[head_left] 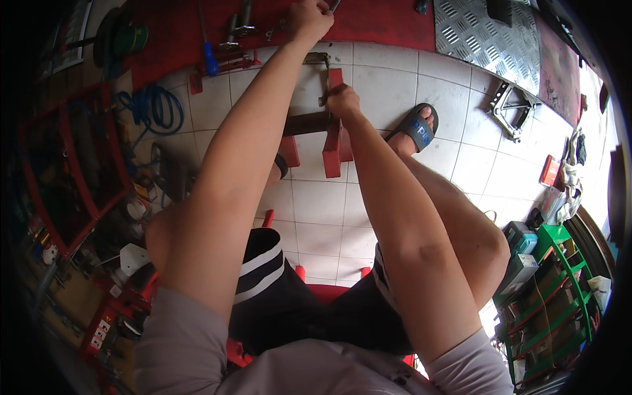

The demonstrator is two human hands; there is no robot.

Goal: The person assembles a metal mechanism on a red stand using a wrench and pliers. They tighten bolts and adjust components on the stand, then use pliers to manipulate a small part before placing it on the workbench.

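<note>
My left hand (312,22) reaches over the red platform (382,25) at the far edge. Its fingers are closed, with the end of a thin grey thing showing beside them; its kind is hard to tell. Nearer to me, my right hand (343,103) is closed at a metal bracket-like part (326,79), beside the red block-like stand (334,155) on the floor. What lies inside this fist is hidden. To the left of my left forearm, a blue-handled screwdriver (210,60) rests at the platform's edge. Metal parts with upright shafts (246,23) stand near it.
A blue hose (157,110) lies coiled on the tiled floor at the left, near a red cabinet frame (76,168). At the right are a metal frame part (511,112), a small red box (550,170) and a green rack (553,286). Diamond plate (471,36) covers part of the platform.
</note>
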